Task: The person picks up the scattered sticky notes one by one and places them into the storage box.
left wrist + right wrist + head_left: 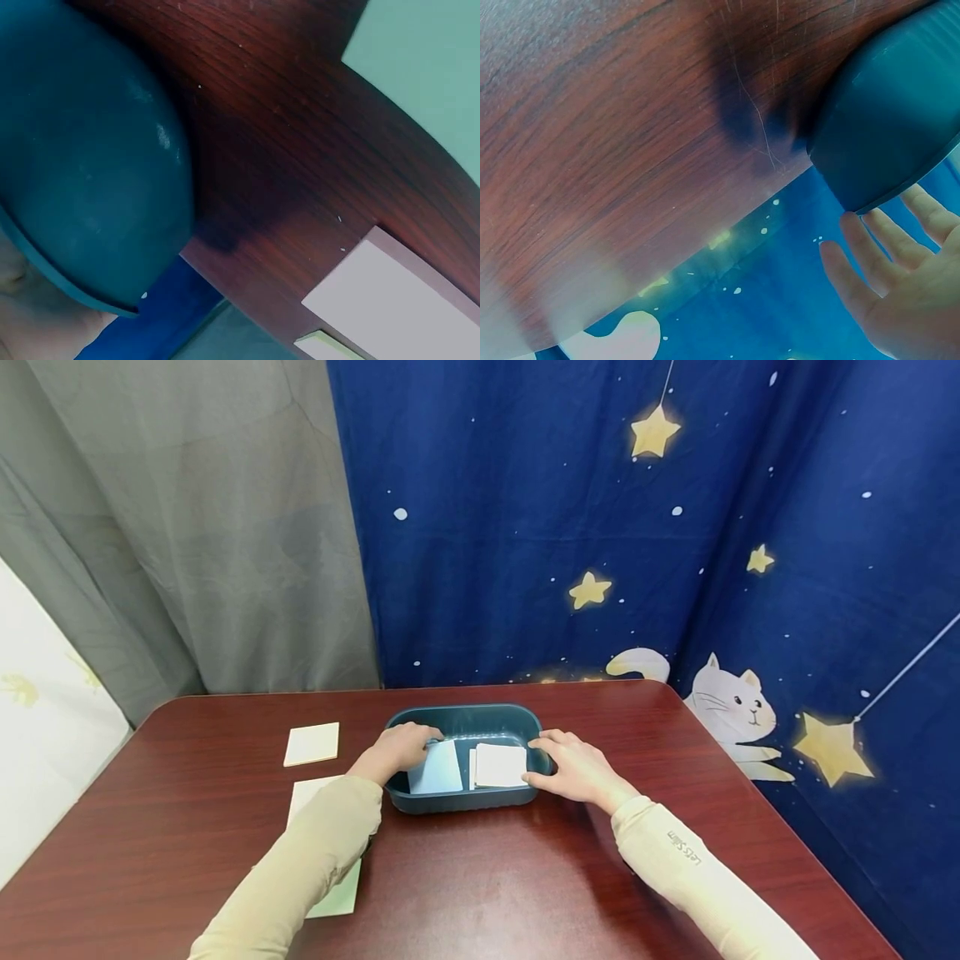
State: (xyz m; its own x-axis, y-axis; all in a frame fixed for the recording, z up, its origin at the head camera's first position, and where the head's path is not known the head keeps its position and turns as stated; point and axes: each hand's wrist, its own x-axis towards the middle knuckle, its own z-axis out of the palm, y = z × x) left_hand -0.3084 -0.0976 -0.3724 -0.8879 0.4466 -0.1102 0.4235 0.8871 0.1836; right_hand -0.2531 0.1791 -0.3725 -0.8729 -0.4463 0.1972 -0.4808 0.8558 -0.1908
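Observation:
A dark teal plastic basin (465, 802) stands on the table with paper pads inside. My left hand (401, 747) reaches over its left end, fingers at the upper edge of a light blue paper pad (437, 770). Whether they pinch that pad is hidden; the left wrist view shows only part of the hand behind the rim. White square pads (501, 766) lie in the right half of the basin. At the right end is my right hand (573, 766), its fingers spread and fairly straight in the right wrist view, with fingertips by the rim (900, 191).
A cream square pad (312, 744) lies left of the basin. Nearer, a whitish pad (303, 793) and a pale green pad (337, 897) are partly covered by the left sleeve. The reddish-brown table (465, 885) ends at grey and blue curtains (487, 568).

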